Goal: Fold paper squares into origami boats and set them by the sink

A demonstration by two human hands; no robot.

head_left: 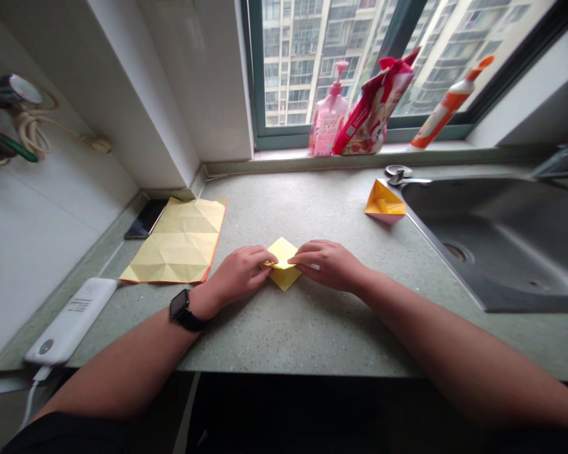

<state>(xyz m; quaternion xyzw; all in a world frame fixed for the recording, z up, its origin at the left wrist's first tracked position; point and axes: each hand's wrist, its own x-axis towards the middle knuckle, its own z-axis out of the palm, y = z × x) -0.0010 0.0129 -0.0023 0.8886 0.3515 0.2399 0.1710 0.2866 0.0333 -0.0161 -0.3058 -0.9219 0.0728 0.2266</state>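
A small yellow sheet of folding paper (284, 279), folded into a diamond, lies on the counter in front of me. My left hand (241, 271) pinches its left corner, fingers pressed together near the middle crease. From the other side my right hand (331, 263) pinches the right corner. Between the two hands a flap stands slightly raised along the crease. Parts of both corners are hidden under my fingers. To the right, by the sink, sits a folded orange paper boat-like shape (385, 203).
Creased yellow sheets (175, 243) lie at left, partly over a dark phone (146, 219). A white power bank (73, 321) with a cable is at the counter's left edge. A metal sink (502, 239) is at right. On the sill stand a pump bottle (329, 120), a red bag (376, 110) and an orange-white bottle (447, 107).
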